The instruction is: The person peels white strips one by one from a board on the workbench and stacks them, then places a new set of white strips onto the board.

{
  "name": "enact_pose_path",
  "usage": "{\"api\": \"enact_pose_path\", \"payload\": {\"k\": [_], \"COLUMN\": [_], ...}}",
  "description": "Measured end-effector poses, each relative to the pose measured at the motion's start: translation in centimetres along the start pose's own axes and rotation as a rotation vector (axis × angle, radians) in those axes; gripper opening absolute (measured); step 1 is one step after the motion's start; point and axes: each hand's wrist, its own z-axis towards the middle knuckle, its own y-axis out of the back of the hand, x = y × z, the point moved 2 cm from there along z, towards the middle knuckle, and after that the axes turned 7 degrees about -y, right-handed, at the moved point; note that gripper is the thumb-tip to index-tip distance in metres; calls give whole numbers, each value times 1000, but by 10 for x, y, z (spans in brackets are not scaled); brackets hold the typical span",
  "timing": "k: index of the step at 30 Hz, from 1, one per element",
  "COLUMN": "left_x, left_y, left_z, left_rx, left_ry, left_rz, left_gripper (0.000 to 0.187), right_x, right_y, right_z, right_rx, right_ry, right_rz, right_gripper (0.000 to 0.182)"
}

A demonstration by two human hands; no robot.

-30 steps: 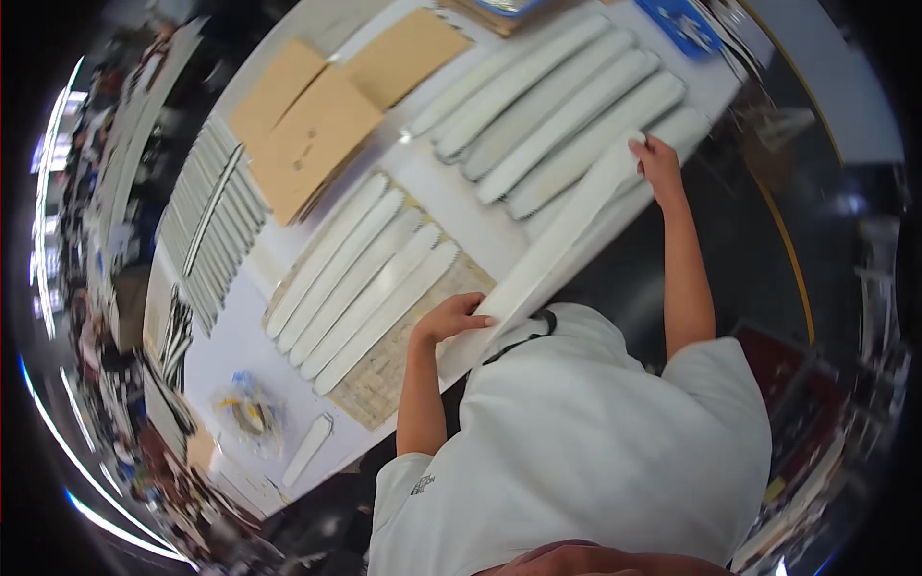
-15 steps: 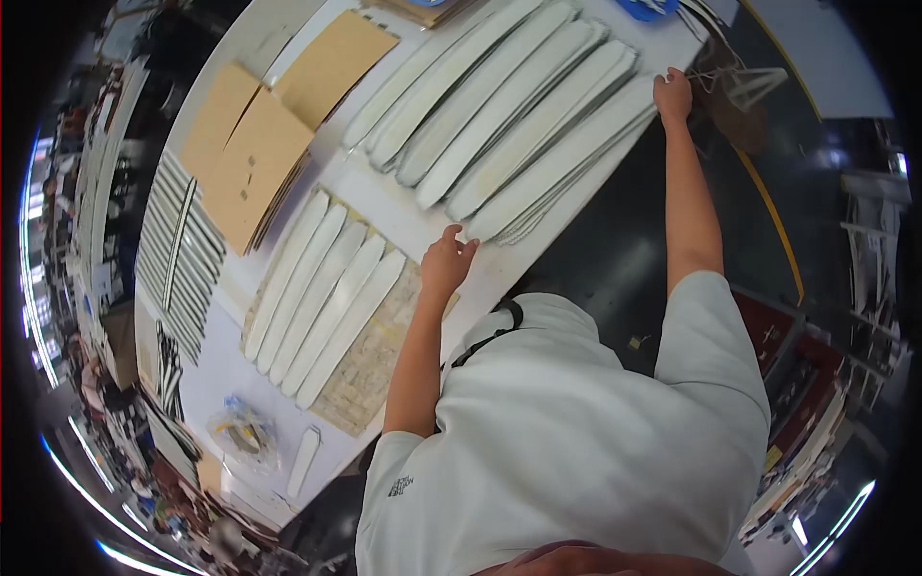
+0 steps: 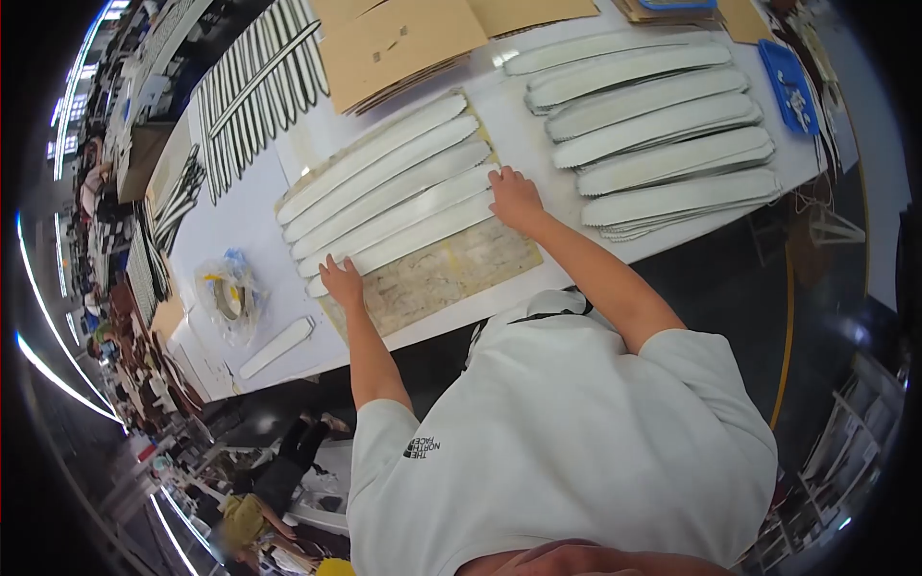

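Long white strips (image 3: 388, 180) with rounded ends lie side by side on a stained, mottled board (image 3: 461, 266). My left hand (image 3: 343, 281) is at the left end of the nearest strip (image 3: 415, 246), its fingers apart and touching or just over it. At the opposite end my right hand (image 3: 517, 200) reaches in, fingers bent and apart, near the ends of the two nearest strips. Neither hand visibly lifts a strip. To the right, similar strips lie in several overlapping stacks (image 3: 663, 139), the front stack (image 3: 682, 202) showing toothed edges.
Brown cardboard sheets (image 3: 399, 48) lie behind the board. Dark-edged strips (image 3: 259, 82) lie in a row at the back left. A plastic bag holding a roll of tape (image 3: 230, 296) and one short white strip (image 3: 279, 348) are at left. A blue tray (image 3: 788, 86) stands at the far right.
Both hands have moved from the front stack on the right to the strips on the board. The view has turned toward the left, and the strips on the board look unchanged.
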Motion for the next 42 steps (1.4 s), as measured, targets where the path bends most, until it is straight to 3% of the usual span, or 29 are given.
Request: {"api": "enact_pose_path", "payload": {"k": [4, 7, 10, 19, 22, 26, 29, 31, 33, 35, 36, 38, 41, 42], "left_x": [26, 16, 1, 4, 6, 7, -23, -89, -187, -242, -258, -281, -297, -303], "left_y": [-8, -1, 11, 4, 5, -2, 19, 43, 93, 105, 101, 92, 54, 47], "left_z": [15, 21, 25, 28, 27, 27, 25, 23, -3, -24, -31, -45, -67, -78], "left_rx": [81, 154, 206, 270, 280, 233, 5, -103, 386, 924, 1128, 1532, 1780, 1778], "left_ry": [90, 211, 334, 407, 407, 406, 159, -227, -397, -760, -730, -637, -620, -615], "left_rz": [2, -23, -35, -16, -3, -9, 179, -325, -898, -1180, -1210, -1217, -989, -972], "left_gripper": [60, 70, 78, 84, 85, 85, 76, 69, 66, 68, 65, 61, 55, 53], "right_x": [-9, -16, -21, -26, -53, -97, -69, -43, -18, -23, -31, -74, -142, -181], "right_y": [-10, -15, -5, -2, 2, 42, 98, 114, 130, 137, 142, 151, 189, 199], "right_z": [11, 7, 2, -7, -6, -15, -51, -74, -92, -99, -100, -98, -106, -110], "right_rx": [176, 16, 534, 488, 212, 295, 326, 321, 378, 416, 431, 123, -347, -479], "right_ry": [-77, 106, -383, -413, -347, -385, -184, 26, 228, 82, 24, -93, -337, -408], "right_rz": [73, 0, 975, 877, 628, 724, 683, 558, 578, 806, 925, 1071, 1327, 1250], "right_gripper": [30, 29, 26, 28, 29, 30, 25, 21, 17, 17, 18, 21, 22, 20]}}
